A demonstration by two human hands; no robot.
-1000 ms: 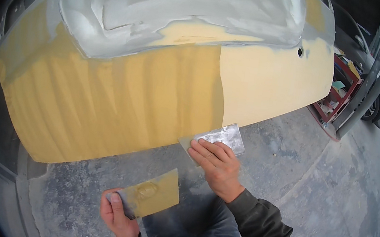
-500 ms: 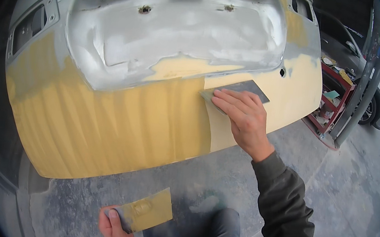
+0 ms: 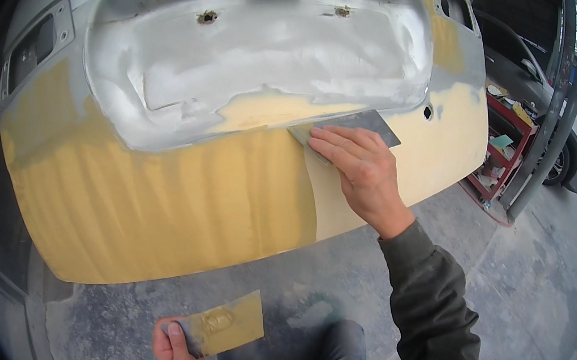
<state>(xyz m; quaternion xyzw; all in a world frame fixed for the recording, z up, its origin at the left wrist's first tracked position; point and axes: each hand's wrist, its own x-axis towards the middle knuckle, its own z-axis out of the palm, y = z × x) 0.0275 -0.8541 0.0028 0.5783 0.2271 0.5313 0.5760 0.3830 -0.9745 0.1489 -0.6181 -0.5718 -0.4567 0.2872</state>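
We see a car body panel (image 3: 156, 192) whose upper part is bare, dull grey sanded metal, cloudy and scuffed, while from nine to four o'clock it wears matt yellow filler, ridged in vertical streaks on the left and smoother, paler on the right. Under our right hand (image 3: 359, 171) lies a thin spreader (image 3: 365, 124) of flat grey metal with a faint sheen. At six o'clock our left hand (image 3: 175, 347) grips a stiff board (image 3: 226, 323), smeared with yellow filler. The floor (image 3: 535, 300) is rough, dusty concrete.
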